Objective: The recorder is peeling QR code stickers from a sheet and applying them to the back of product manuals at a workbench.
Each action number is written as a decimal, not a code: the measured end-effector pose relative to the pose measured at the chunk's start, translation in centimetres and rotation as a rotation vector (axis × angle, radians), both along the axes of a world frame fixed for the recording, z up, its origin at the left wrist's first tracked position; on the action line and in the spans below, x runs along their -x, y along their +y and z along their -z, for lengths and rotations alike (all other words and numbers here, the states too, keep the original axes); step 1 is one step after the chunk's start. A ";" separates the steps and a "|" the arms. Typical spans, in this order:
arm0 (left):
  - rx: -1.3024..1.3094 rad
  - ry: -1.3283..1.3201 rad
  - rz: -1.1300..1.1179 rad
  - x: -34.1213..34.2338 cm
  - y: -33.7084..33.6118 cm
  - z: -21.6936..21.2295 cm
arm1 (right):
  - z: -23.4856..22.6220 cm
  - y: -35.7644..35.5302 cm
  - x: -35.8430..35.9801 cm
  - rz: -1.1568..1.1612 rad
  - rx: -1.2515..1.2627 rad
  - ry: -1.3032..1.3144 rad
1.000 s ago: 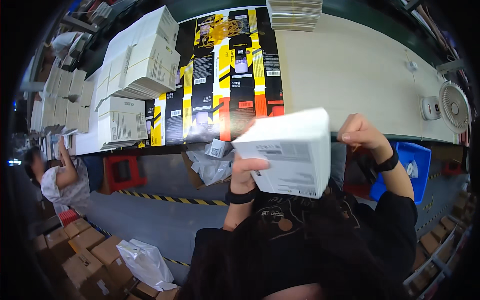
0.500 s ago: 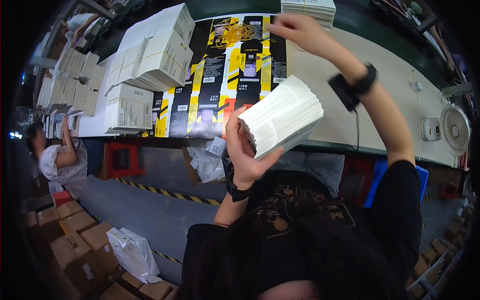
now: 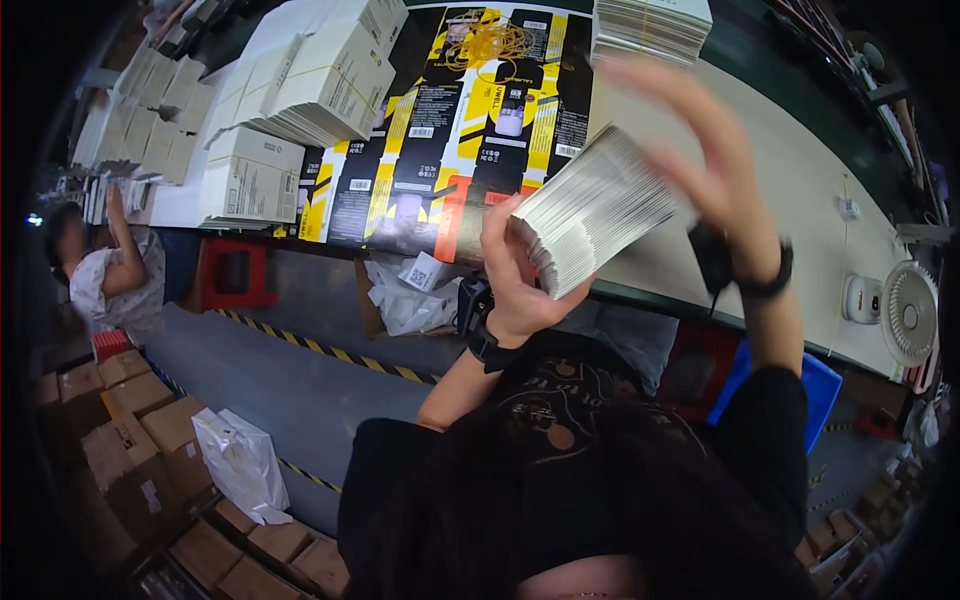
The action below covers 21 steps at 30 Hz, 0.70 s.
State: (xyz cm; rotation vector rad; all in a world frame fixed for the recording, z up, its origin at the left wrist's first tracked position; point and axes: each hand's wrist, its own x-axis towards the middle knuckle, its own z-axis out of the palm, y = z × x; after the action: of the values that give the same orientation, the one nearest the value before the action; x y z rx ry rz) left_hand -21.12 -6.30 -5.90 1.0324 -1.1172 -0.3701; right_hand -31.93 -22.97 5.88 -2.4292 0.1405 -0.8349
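Note:
My left hand is closed around the near end of a thick stack of flat white folded papers, which it holds tilted above the table's front edge. My right hand is smeared by motion at the stack's far right side. Its fingers reach up and left past the stack. Whether they pinch anything small cannot be made out. Beyond the stack, a tangle of yellow rubber bands lies on flat black, yellow and white printed cartons.
Banded white bundles stand at the table's left, with another bundle at the back. A white fan stands at the right end. Red stools, a blue bin and brown boxes are below; another person is at the left.
My right hand has come from the back of the table, near the rubber bands, toward the stack's right side. My left hand and the stack have shifted slightly right in view.

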 end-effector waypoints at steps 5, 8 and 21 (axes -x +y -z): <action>-0.009 -0.121 -0.022 0.2 -0.1 0.8 | 4.0 8.4 3.4 0.165 0.270 0.215; -0.084 -0.154 0.043 -0.5 0.4 0.5 | 5.8 9.5 3.5 0.252 0.309 0.257; -0.463 0.227 0.273 -3.5 0.9 -2.8 | 7.0 9.9 3.9 0.299 0.269 0.179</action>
State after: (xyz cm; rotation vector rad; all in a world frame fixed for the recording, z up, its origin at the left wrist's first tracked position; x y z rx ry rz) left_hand -17.63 -5.42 -3.06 1.2036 -0.9881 -0.9755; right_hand -35.80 -13.07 -1.10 -2.7800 0.4986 -0.8034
